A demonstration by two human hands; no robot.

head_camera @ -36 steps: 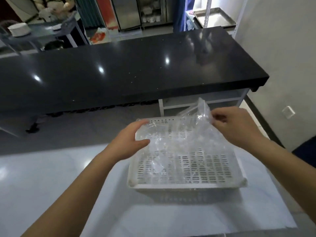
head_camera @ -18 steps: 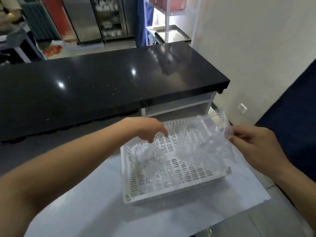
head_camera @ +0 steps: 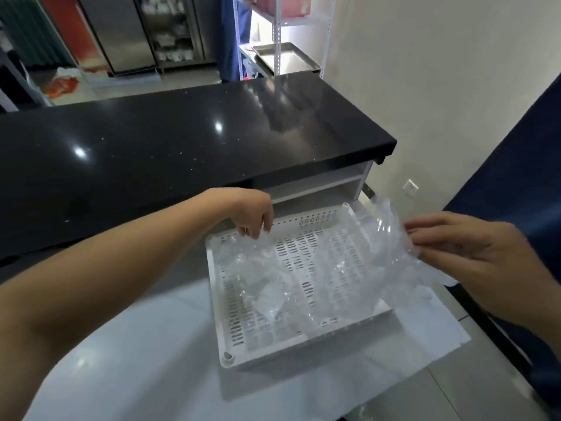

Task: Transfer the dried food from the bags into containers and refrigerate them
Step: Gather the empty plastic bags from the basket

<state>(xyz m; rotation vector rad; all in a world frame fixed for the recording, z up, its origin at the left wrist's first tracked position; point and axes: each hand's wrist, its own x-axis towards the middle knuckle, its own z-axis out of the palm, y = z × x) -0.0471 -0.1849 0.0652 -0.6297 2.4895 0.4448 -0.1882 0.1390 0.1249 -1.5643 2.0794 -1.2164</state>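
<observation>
A white slotted plastic basket stands on the white table in front of me. Clear empty plastic bags lie in it: one crumpled at the left, another draped over the right rim. My right hand pinches the upper edge of the right bag beyond the basket's right side. My left hand hovers over the basket's far left corner, fingers pointing down and touching the top of the left bag. No dried food shows.
A long black counter with a white shelf under it runs just behind the basket. A metal rack with a steel tray stands at the back. A dark blue panel rises at the right, and the table's right edge lies close to the basket.
My view swung left, so the basket sits further right. My right hand pulled one bag to the right, over the rim. My left hand let go and lifted to the far left corner.
</observation>
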